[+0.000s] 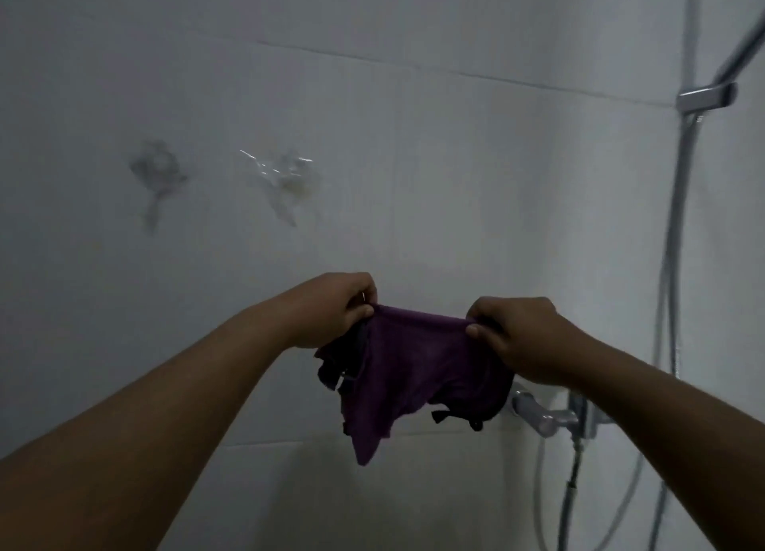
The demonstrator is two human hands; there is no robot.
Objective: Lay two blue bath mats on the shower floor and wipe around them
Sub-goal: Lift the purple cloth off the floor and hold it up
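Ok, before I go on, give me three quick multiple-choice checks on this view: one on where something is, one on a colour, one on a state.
1. Where is the tap relative to the cloth?
A. Above it, to the left
B. Below it, to the right
C. Straight in front of it

2. What colour is the cloth?
A. Purple
B. Yellow
C. White

3. How is the cloth held?
A. Hung on a wall hook
B. In one hand only
C. Stretched between both hands

Answers:
1. B, the chrome tap sticks out from the wall just under the cloth's lower right edge.
2. A, the fabric is purple, with dark trim at its edges.
3. C, the left hand and right hand each pinch one end of the top edge while the rest hangs down.
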